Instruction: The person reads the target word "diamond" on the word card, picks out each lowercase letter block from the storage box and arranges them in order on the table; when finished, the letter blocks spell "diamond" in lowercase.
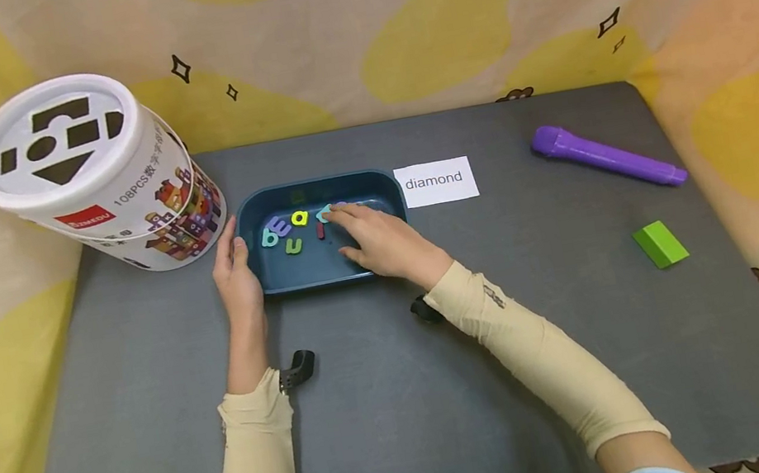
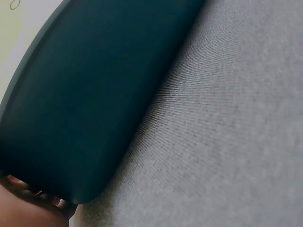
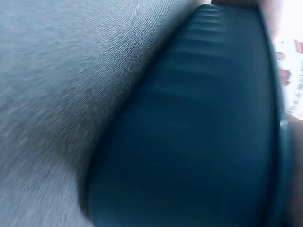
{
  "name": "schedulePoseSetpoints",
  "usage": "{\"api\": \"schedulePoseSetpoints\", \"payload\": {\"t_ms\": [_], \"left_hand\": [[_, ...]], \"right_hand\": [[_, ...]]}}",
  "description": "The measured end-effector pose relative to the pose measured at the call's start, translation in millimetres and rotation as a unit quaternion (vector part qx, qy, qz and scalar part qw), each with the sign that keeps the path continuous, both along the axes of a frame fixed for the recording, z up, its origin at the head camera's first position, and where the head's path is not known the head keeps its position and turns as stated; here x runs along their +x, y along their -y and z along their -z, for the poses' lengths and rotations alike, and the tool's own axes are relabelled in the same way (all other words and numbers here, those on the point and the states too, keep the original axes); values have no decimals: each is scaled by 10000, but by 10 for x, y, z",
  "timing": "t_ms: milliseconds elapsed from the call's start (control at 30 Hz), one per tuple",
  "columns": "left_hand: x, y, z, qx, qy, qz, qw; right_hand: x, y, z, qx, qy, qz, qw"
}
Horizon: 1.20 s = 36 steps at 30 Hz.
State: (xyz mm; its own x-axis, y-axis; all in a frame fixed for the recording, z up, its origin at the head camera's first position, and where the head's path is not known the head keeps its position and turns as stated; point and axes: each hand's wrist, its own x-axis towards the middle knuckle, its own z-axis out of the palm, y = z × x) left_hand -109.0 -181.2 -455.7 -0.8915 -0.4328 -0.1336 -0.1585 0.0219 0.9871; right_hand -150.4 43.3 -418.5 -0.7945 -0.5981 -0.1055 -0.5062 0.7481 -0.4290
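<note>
A dark blue tray [image 1: 329, 276] lies on the table with several small letters in it. My left hand [image 1: 237, 281] rests along the tray's left end, fingers fairly straight against the outside wall. Over the tray's right half reaches my right hand [image 1: 388, 242], its fingertips at a light blue letter [image 1: 323, 214] and its thumb spread apart. Near them lies a small dark red letter [image 1: 320, 231]. Further left are a yellow "a" [image 1: 299, 218], a lilac "m" [image 1: 279, 226], a turquoise "b" [image 1: 269, 237] and a green "u" [image 1: 294, 246]. The right hand partly covers a purple letter.
A white card [image 1: 436, 182] reading "diamond" lies against the tray's right side. Behind the left hand stands a large white bucket [image 1: 115, 188] with shaped holes in its lid. To the right are a purple toy microphone [image 1: 607, 155] and a green block [image 1: 661, 245].
</note>
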Motion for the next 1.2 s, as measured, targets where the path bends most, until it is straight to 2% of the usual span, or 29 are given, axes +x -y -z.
{"api": "schedulePoseSetpoints", "payload": {"t_ms": [133, 300, 500, 733, 900, 1000, 1100, 1200], "left_hand": [[14, 0, -35, 89, 27, 35, 10000], [22, -2, -28, 114, 82, 43, 9999], [13, 3, -3, 100, 57, 47, 9999], [0, 5, 4, 22, 119, 27, 9999], [-4, 5, -2, 2, 198, 2, 9998], [1, 2, -15, 10, 171, 3, 9999], [11, -5, -26, 10, 113, 3, 9999], [18, -11, -26, -9, 95, -3, 10000]], "right_hand": [[-119, 138, 81, 135, 177, -18, 9998], [-205, 233, 171, 302, -20, -115, 9995], [-212, 244, 193, 216, -360, -133, 9990], [-188, 199, 183, -103, -421, 89, 9990], [-159, 171, 129, -683, -328, 310, 9966], [-138, 128, 74, -1186, -237, 435, 9917], [-103, 44, 21, -1774, -88, 539, 9826], [-58, -80, -20, -2435, 21, 632, 9678]]}}
